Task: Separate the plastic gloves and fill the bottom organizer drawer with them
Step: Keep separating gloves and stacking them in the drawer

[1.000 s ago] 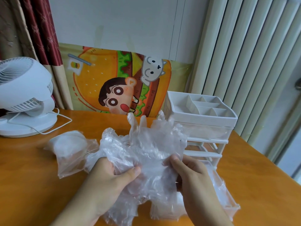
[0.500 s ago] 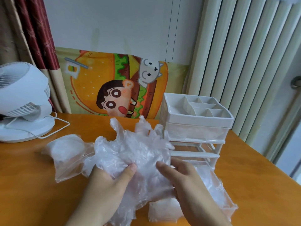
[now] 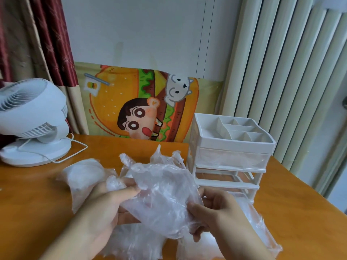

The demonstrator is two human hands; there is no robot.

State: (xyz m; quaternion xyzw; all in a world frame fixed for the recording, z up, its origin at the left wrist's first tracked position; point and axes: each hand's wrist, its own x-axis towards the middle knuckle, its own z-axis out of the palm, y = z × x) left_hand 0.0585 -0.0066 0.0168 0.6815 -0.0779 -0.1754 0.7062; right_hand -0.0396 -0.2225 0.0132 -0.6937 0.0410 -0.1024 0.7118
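- The wooden table (image 3: 28, 212) carries everything; behind it stand a white wall, a red and beige curtain (image 3: 47, 44) at far left, and pale vertical blinds (image 3: 281, 72) at right.
- A cartoon burger cloth (image 3: 142, 104) leans against the wall at the far edge of the table.
- A white fan (image 3: 32, 117) sits at far left, its cord trailing across the table.
- The white organizer (image 3: 231, 147) stands at right, with a divided tray on top and a closed clear drawer beneath it; below that the frame looks open.
- The bottom drawer (image 3: 262, 231) is pulled out toward the near right and already holds some clear plastic, so filling seems under way, not finished.
- A bag of gloves (image 3: 84, 179) lies left of the hands, so plenty seems left to sort.
- The bunch of plastic gloves (image 3: 163, 194) is held above the table, just left of the organizer.
- The left hand (image 3: 107, 209) pinches the bunch's left side with thumb and fingers.
- The right hand (image 3: 221, 214) grips its lower right edge, fingers curled; separating is the step in hand.
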